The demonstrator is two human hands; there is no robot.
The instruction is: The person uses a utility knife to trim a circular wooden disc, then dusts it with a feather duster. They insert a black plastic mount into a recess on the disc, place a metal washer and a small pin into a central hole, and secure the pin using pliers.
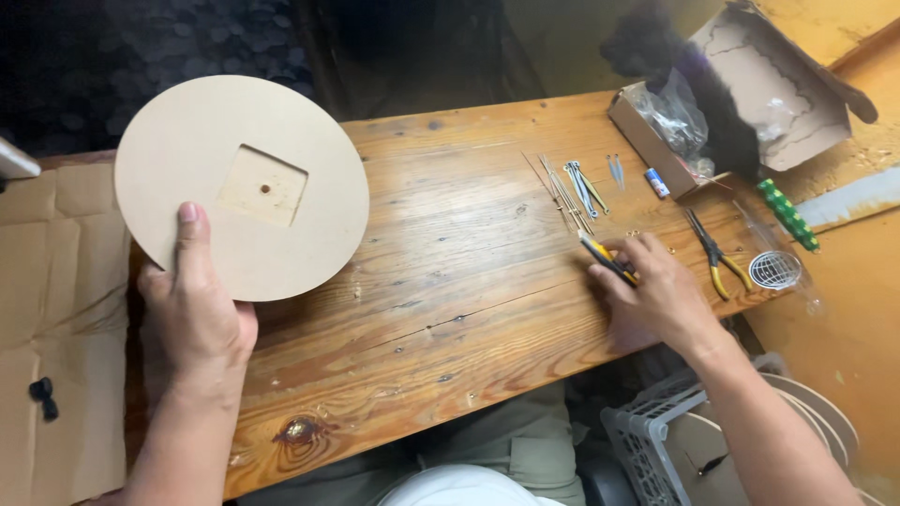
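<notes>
wooden table knotty, warm-lit | yellow floor right | dark backdrop behind

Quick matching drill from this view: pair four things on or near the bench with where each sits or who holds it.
1. round board
2. yellow-handled pliers
3. cardboard box
4. grey crate

a. lying on the bench, right of the right hand
b. held up in the left hand
c. below the bench edge, lower right
d. open, at the bench's far right corner

Pairs: 1-b, 2-a, 3-d, 4-c
</notes>
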